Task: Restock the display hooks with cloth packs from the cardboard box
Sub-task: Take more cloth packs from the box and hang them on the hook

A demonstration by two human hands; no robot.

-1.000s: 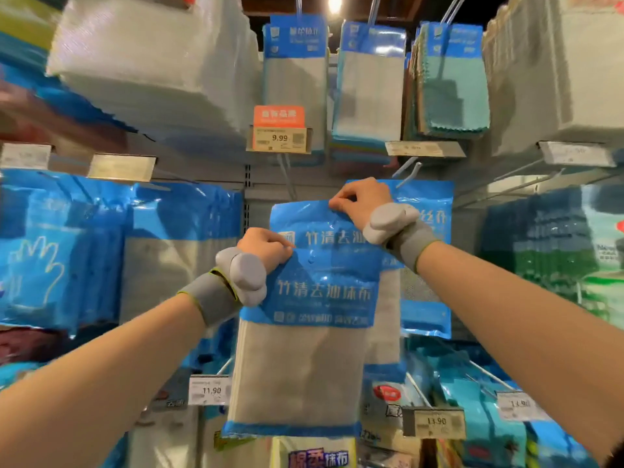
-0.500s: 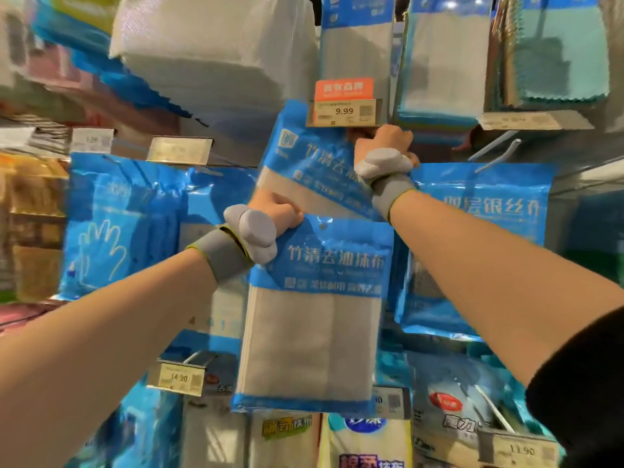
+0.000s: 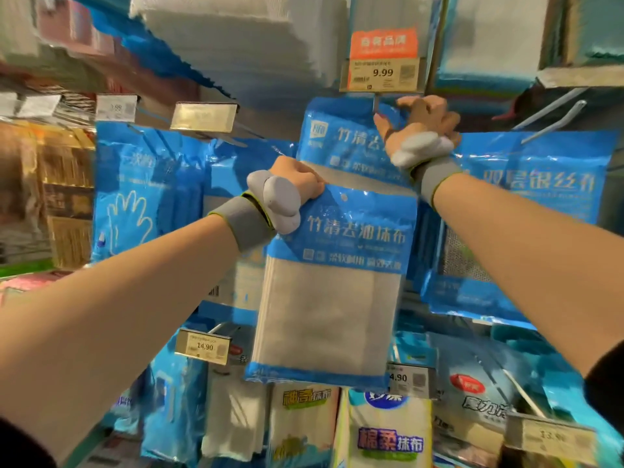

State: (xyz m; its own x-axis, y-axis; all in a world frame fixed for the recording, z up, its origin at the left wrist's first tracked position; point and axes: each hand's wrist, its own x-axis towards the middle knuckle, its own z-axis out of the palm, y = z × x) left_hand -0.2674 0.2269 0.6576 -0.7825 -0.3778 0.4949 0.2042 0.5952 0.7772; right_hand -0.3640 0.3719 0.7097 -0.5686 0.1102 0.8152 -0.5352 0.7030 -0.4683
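My left hand (image 3: 299, 179) grips the top left corner of a blue-and-grey cloth pack (image 3: 334, 292), which may be a small stack, held in front of the display. Higher up, a second identical cloth pack (image 3: 341, 136) is at the display hook (image 3: 376, 103), just under the 9.99 price tag (image 3: 381, 74). My right hand (image 3: 420, 121) pinches the top edge of that upper pack at the hook. The cardboard box is out of view.
Blue glove packs (image 3: 135, 197) hang to the left and blue silver-wire cloth packs (image 3: 540, 211) to the right, below two bare hooks (image 3: 550, 116). White cloth stacks (image 3: 243, 38) hang overhead. Lower hooks carry more packs with price tags (image 3: 204, 346).
My right hand has lifted one pack off the held stack up to the hook under the 9.99 tag. My left hand keeps its grip on the rest. The view has moved closer.
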